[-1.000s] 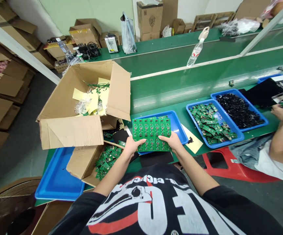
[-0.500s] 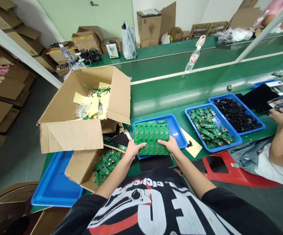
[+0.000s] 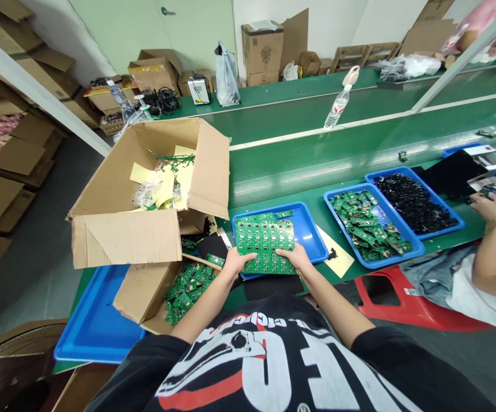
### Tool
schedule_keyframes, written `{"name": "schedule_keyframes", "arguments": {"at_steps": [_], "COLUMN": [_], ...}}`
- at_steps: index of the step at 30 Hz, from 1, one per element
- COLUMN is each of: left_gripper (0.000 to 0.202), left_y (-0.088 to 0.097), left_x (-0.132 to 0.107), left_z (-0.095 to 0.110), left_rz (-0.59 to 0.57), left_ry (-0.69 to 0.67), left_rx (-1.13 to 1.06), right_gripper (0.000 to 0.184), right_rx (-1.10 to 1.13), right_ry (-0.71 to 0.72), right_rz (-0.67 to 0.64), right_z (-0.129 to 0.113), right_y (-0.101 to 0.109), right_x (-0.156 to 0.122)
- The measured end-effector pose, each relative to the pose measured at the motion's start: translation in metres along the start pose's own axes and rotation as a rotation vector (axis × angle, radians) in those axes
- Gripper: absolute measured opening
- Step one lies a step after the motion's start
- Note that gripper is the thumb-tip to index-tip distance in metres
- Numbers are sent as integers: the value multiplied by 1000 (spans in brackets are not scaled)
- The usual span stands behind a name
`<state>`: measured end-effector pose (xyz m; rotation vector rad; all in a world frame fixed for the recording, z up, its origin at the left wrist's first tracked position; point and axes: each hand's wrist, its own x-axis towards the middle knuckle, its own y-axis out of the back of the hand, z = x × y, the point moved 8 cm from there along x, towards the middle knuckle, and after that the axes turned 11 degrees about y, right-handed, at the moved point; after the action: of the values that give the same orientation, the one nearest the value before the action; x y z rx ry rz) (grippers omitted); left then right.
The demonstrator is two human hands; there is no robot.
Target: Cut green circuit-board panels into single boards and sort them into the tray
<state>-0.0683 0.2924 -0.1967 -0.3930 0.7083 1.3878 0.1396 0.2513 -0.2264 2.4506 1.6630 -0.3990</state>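
Both my hands grip the near edge of a green printed circuit board panel (image 3: pixel 266 242), a sheet of several joined small boards. My left hand (image 3: pixel 234 262) holds its lower left corner and my right hand (image 3: pixel 296 258) its lower right. The panel lies low over a blue plastic tray (image 3: pixel 310 232), its near edge jutting past the tray's front rim. Whether it rests on the tray, I cannot tell. Loose small green boards (image 3: pixel 187 292) lie in a cardboard flap to the left of my left hand.
An open cardboard box (image 3: pixel 125 238) holding yellow sheets and plastic bags stands left of my hands. To the right are blue trays of cut boards (image 3: pixel 417 250) and black parts (image 3: pixel 449 220). A co-worker's hand (image 3: pixel 491 207) works at the far right, beyond a red stool (image 3: pixel 402 303).
The board panel has moved slightly lower and nearer me over the blue tray. My hands have drawn slightly closer together, and the view has shifted a little.
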Motion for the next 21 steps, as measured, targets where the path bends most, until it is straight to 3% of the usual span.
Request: {"name": "schedule_keyframes", "arguments": {"at_steps": [11,21], "left_gripper": [28,28], "left_y": [-2,-3], "left_x": [14,11], "left_z": [-22,-17], "left_rz": [12,24], "left_ry": [54,57], "left_rx": [29,36], "right_gripper": [36,31], "right_rx": [-19,-44], "right_ry": [-53,-57], "right_rz": [23,23], "right_z": [18,18], "right_y": [1,2], "right_x": [0,1]}}
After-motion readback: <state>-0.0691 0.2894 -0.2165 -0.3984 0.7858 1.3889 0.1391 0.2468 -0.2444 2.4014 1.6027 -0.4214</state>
